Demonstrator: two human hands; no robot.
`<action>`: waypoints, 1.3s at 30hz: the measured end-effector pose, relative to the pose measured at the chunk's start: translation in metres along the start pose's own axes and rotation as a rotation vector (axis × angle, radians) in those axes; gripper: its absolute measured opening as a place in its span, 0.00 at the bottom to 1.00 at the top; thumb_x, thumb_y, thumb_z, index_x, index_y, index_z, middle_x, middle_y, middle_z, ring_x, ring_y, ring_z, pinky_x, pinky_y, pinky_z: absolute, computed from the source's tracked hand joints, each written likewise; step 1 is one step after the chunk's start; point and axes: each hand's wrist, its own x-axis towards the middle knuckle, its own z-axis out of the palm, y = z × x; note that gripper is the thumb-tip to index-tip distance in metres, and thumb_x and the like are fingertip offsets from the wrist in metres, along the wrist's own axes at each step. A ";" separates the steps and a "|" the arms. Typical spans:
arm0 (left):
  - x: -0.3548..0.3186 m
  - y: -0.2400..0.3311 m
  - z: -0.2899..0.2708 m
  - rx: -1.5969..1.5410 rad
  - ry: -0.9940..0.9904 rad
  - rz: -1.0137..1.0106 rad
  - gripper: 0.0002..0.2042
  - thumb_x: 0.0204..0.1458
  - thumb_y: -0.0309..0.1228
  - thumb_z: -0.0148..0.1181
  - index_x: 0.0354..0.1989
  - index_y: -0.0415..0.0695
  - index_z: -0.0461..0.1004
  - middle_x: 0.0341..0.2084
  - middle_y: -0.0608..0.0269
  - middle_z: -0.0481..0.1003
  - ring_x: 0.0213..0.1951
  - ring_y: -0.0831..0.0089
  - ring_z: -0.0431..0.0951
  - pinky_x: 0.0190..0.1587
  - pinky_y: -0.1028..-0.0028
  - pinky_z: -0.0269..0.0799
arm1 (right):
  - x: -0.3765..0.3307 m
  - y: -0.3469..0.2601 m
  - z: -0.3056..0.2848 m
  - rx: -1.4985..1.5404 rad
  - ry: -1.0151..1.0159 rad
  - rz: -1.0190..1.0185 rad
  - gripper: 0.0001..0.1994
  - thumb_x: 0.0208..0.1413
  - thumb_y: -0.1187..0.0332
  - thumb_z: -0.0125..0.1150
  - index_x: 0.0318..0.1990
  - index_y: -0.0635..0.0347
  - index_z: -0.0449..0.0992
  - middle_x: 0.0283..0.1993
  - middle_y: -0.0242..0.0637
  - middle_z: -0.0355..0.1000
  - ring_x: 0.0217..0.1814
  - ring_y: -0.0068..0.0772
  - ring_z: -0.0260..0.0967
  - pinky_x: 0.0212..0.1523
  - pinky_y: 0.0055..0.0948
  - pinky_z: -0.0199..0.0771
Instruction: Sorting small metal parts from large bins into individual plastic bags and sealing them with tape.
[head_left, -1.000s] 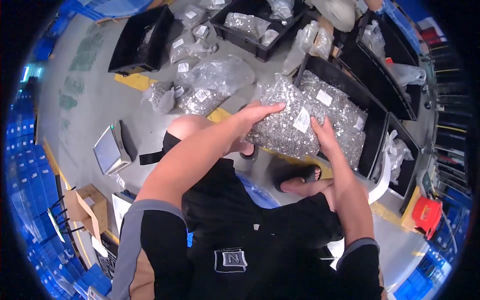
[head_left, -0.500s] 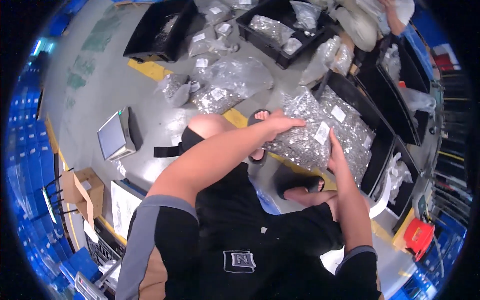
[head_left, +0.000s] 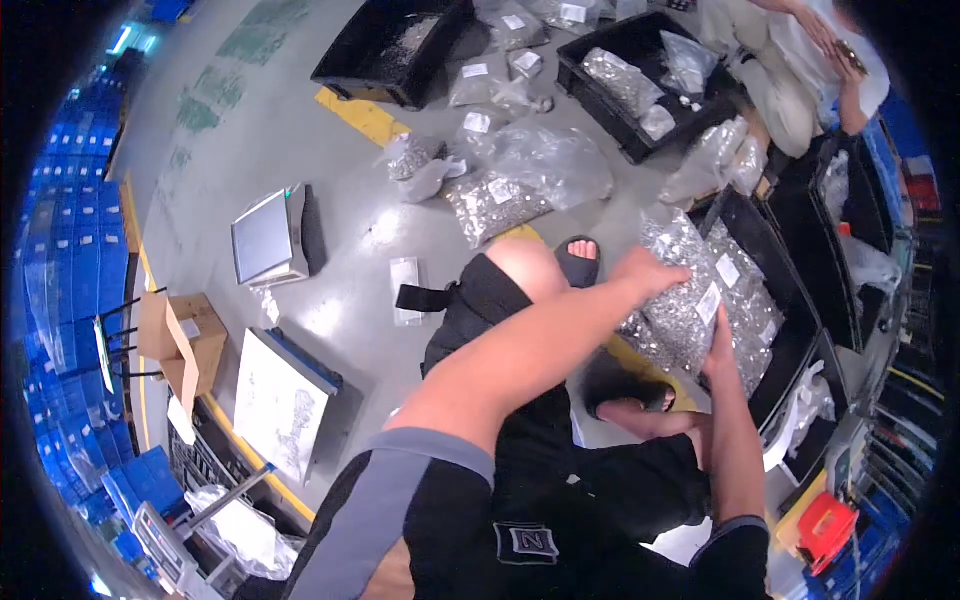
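Both my hands grip a clear plastic bag of small shiny metal parts (head_left: 668,318), which has a white label on it. My left hand (head_left: 648,274) closes on its upper left side, thumb lying over the top. At its right edge is my right hand (head_left: 719,350), with the thumb up along the side and the other fingers mostly hidden. The bag is at the left side of a long black bin (head_left: 798,350). In that bin lies a second labelled bag of metal parts (head_left: 748,305), partly covered by the held one.
Ahead on the floor lie another bag of metal parts (head_left: 490,212) and several smaller bags. Black bins (head_left: 385,88) stand farther off. A flat-topped scale (head_left: 270,238), a white-topped platform (head_left: 275,405) and a cardboard box (head_left: 190,345) are at left. A co-worker's hands (head_left: 825,40) show at upper right.
My view has swung left, so the surroundings sit farther right and more of the left side shows. Both hands still hold the bag beside the bin, with little visible change in grip.
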 end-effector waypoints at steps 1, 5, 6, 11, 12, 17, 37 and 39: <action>-0.010 0.013 0.000 0.121 0.066 -0.011 0.43 0.35 0.53 0.72 0.50 0.25 0.70 0.45 0.43 0.76 0.47 0.57 0.79 0.50 0.67 0.73 | -0.003 -0.002 -0.002 0.013 -0.026 -0.008 0.33 0.61 0.40 0.45 0.64 0.56 0.63 0.62 0.44 0.66 0.61 0.46 0.66 0.62 0.50 0.66; -0.034 0.034 -0.020 0.116 -0.082 -0.097 0.43 0.34 0.57 0.70 0.48 0.27 0.71 0.47 0.43 0.76 0.50 0.56 0.77 0.51 0.66 0.72 | 0.003 -0.003 -0.005 -0.057 0.060 -0.015 0.35 0.60 0.37 0.44 0.64 0.55 0.64 0.62 0.43 0.66 0.61 0.47 0.67 0.62 0.51 0.66; -0.033 0.033 -0.017 0.101 -0.091 -0.094 0.43 0.34 0.57 0.70 0.48 0.27 0.71 0.47 0.43 0.76 0.50 0.56 0.77 0.51 0.66 0.72 | 0.004 -0.007 -0.014 -0.069 0.072 -0.017 0.35 0.60 0.37 0.44 0.64 0.55 0.64 0.62 0.43 0.66 0.61 0.47 0.67 0.62 0.51 0.66; -0.020 0.020 -0.009 0.204 0.079 -0.119 0.43 0.37 0.56 0.69 0.51 0.28 0.69 0.48 0.43 0.75 0.51 0.54 0.77 0.52 0.64 0.71 | 0.005 0.002 0.003 -0.068 0.143 0.011 0.34 0.59 0.37 0.45 0.63 0.53 0.66 0.61 0.43 0.67 0.60 0.48 0.67 0.63 0.52 0.65; -0.017 0.016 -0.009 0.201 0.082 -0.125 0.43 0.37 0.56 0.69 0.51 0.28 0.69 0.48 0.43 0.75 0.51 0.54 0.77 0.52 0.64 0.71 | 0.008 0.004 0.005 -0.071 0.142 0.017 0.34 0.59 0.37 0.45 0.63 0.53 0.66 0.61 0.43 0.67 0.60 0.48 0.67 0.63 0.52 0.65; -0.021 0.024 -0.004 0.208 0.082 -0.127 0.44 0.38 0.57 0.68 0.54 0.28 0.67 0.50 0.41 0.73 0.52 0.51 0.76 0.54 0.61 0.70 | 0.006 -0.002 -0.006 -0.089 0.156 0.001 0.37 0.58 0.34 0.43 0.65 0.52 0.64 0.61 0.43 0.67 0.59 0.48 0.68 0.61 0.51 0.67; -0.026 0.031 -0.006 0.246 0.056 -0.166 0.46 0.41 0.58 0.66 0.57 0.28 0.60 0.54 0.40 0.70 0.55 0.50 0.73 0.56 0.61 0.68 | 0.011 -0.002 -0.016 -0.106 0.112 -0.049 0.33 0.60 0.39 0.46 0.64 0.53 0.64 0.62 0.42 0.67 0.59 0.44 0.69 0.60 0.46 0.69; -0.024 0.029 -0.006 0.251 0.058 -0.166 0.47 0.41 0.59 0.66 0.57 0.28 0.59 0.54 0.40 0.69 0.56 0.50 0.72 0.56 0.61 0.68 | 0.010 -0.001 -0.013 -0.115 0.120 -0.063 0.34 0.60 0.39 0.47 0.65 0.53 0.64 0.62 0.42 0.67 0.59 0.44 0.68 0.60 0.46 0.69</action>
